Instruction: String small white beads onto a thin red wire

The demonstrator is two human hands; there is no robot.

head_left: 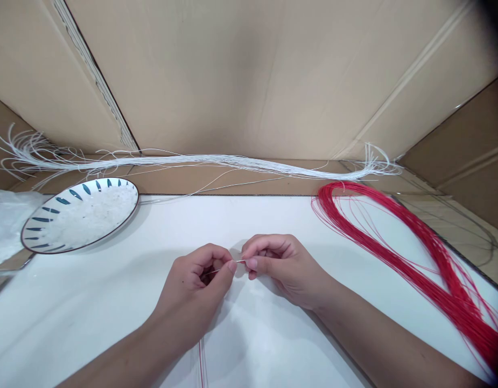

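Observation:
Over the white table top [268, 345], my two hands nearly meet, fingertips towards each other. Thumb and forefinger of my left hand [196, 288] pinch a thin white cord [239, 261]. My right hand [289, 269] pinches the same cord just to the right, so only a short length shows between the fingertips. Part of it also shows inside the curl of my left fingers. Below my left wrist, a thin red cord [201, 361] and pale strands run down to the near edge of the view. Where they lead behind my left hand is hidden.
A looped bundle of red cord [410, 280] lies at right. Along the back stretches a bundle of white cords [216, 158] with frayed-out ends. At left, an oval plate [32, 229] holds whitish bits, beside a clear plastic bag [10, 226]. Cardboard walls [232, 81] enclose the back and sides.

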